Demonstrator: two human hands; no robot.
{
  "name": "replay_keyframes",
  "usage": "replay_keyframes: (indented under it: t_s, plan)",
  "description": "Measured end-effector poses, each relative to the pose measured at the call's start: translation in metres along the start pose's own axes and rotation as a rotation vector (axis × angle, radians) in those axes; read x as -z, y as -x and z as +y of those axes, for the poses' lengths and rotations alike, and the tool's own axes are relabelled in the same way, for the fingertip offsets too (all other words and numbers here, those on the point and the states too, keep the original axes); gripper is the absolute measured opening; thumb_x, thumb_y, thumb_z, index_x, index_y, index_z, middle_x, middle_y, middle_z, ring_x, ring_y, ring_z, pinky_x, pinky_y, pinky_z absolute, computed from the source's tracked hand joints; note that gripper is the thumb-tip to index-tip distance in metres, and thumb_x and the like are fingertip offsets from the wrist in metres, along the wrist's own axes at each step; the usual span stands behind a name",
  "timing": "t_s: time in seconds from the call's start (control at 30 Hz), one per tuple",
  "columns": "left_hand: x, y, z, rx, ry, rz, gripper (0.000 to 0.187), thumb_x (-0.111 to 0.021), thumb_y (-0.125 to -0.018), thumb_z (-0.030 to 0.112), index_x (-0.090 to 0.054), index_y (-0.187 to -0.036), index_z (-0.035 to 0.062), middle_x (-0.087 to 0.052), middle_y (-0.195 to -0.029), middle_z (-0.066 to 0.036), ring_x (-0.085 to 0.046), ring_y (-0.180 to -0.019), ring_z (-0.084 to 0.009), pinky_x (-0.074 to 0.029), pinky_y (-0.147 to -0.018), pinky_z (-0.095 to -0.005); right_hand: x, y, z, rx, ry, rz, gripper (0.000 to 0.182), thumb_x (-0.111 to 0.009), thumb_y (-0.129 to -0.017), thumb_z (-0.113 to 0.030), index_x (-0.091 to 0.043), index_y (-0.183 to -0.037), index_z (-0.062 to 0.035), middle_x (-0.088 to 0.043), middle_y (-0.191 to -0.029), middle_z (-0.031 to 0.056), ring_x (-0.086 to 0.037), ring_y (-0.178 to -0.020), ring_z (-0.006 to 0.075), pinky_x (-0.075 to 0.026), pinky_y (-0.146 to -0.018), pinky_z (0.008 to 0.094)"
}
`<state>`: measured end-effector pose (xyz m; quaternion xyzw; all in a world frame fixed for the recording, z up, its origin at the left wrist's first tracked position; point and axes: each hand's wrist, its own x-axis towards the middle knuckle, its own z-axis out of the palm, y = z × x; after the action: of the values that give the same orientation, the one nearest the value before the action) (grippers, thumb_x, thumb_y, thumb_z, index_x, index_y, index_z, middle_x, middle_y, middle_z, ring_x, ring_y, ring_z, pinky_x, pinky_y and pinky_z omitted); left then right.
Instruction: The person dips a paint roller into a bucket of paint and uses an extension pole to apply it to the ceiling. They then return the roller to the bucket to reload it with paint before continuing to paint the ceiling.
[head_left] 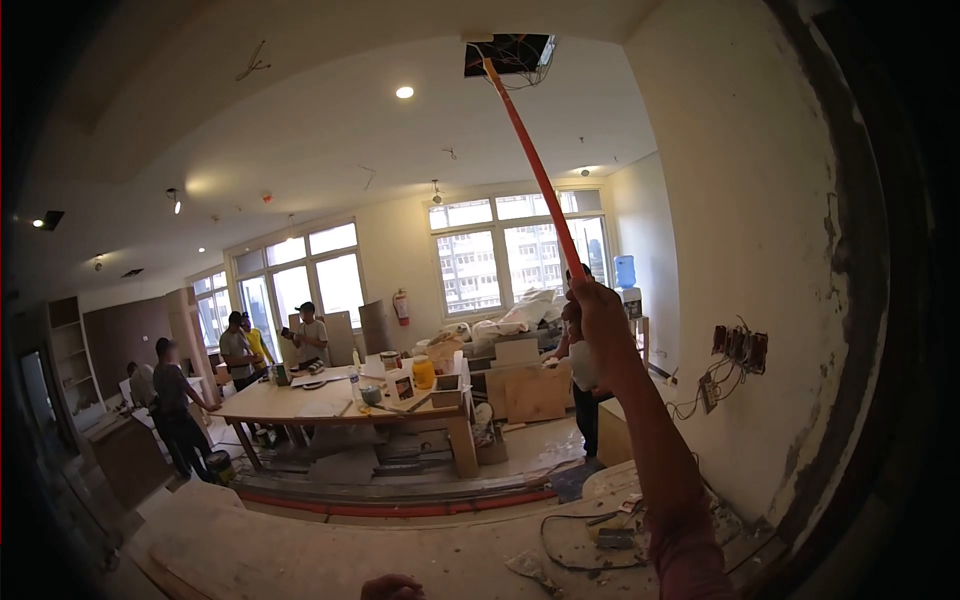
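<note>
My right hand (598, 312) is raised, its fingers wrapped round the lower part of a long orange extension pole (541, 175). The pole slants up and left to a paint roller (479, 38), whose pale head is against the ceiling at the edge of a square opening (512, 55) with loose wires. At the bottom edge is my left hand (391, 588), only partly in view. Its fingers look curled, and whatever they hold is hidden. Below my right arm, cables and small debris lie on a dusty surface (400, 555).
A worktable (330, 401) carries containers and tools. Several people stand beyond it; another person (585, 420) is partly hidden behind my right arm. Exposed wall wiring (738, 350) hangs at right. Covered materials (510, 325) are piled below the windows.
</note>
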<state>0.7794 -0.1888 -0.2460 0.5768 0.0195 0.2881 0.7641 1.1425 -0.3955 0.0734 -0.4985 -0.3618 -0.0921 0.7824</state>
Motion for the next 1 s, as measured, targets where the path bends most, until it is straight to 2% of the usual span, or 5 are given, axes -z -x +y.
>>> replay_keyframes:
  t_s: [0.23,0.47,0.77,1.0]
  plan:
    - [0.005,0.001,-0.008,0.022,-0.004,0.006,0.016,-0.068,-0.092,0.014,-0.068,-0.101,0.0001,-0.069,-0.087,-0.008,-0.067,-0.076,-0.0152,-0.058,-0.073,-0.0340,0.007,0.009,0.003,0.014,0.006,-0.005,0.030,-0.050,-0.101,-0.029,-0.056,-0.089,-0.0025,-0.059,-0.063,0.0049,-0.052,-0.043,0.0105,-0.042,-0.039,0.0260]
    - [0.005,0.003,-0.009,0.031,0.007,-0.016,0.017,-0.067,-0.092,0.010,-0.067,-0.102,-0.0026,-0.069,-0.085,-0.008,-0.067,-0.076,-0.0158,-0.058,-0.072,-0.0334,0.003,0.026,-0.004,0.034,-0.001,0.013,0.033,-0.054,-0.101,-0.035,-0.060,-0.091,-0.0045,-0.056,-0.063,0.0007,-0.047,-0.043,0.0065,-0.040,-0.040,0.0231]
    - [-0.008,-0.001,-0.003,0.025,0.025,-0.074,0.015,-0.067,-0.091,0.005,-0.067,-0.103,-0.0032,-0.069,-0.085,-0.008,-0.067,-0.076,-0.0166,-0.057,-0.074,-0.0328,0.035,0.101,-0.021,0.153,0.004,0.009,0.032,-0.050,-0.102,-0.033,-0.058,-0.089,-0.0056,-0.055,-0.063,0.0013,-0.045,-0.043,0.0058,-0.037,-0.038,0.0217]
    - [-0.028,-0.005,-0.006,0.039,0.028,-0.222,0.017,-0.071,-0.089,0.009,-0.067,-0.102,-0.0027,-0.070,-0.087,-0.009,-0.068,-0.077,-0.0164,-0.056,-0.074,-0.0318,0.047,0.174,-0.072,0.097,-0.007,0.063,0.033,-0.049,-0.102,-0.035,-0.056,-0.089,-0.0062,-0.054,-0.061,0.0017,-0.043,-0.041,0.0057,-0.035,-0.037,0.0219]
